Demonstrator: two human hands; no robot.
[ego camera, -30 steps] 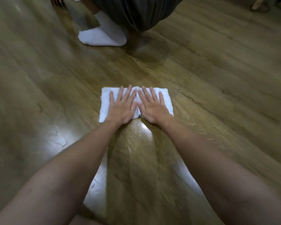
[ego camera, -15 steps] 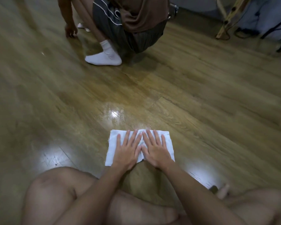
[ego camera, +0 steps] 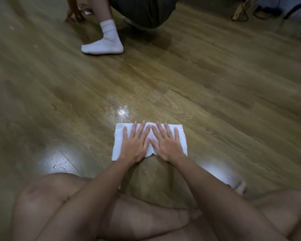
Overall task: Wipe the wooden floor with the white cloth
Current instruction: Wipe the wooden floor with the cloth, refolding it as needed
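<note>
I had folded the white cloth (ego camera: 178,136) into a flat rectangle, I judge so both palms could bear on it at once, and it lay on the wooden floor (ego camera: 215,94) at twelve o'clock from my crossed legs. My left hand (ego camera: 135,145) and right hand (ego camera: 167,145) lay side by side on it, fingers straight and fanned toward twelve o'clock, thumbs touching at the middle, pressing down and gripping nothing. Both arms reached forward, converging at the wrists. A wet sheen sat just beyond the cloth at eleven o'clock. Another person's white sock (ego camera: 104,44) stood well apart, at eleven o'clock.
</note>
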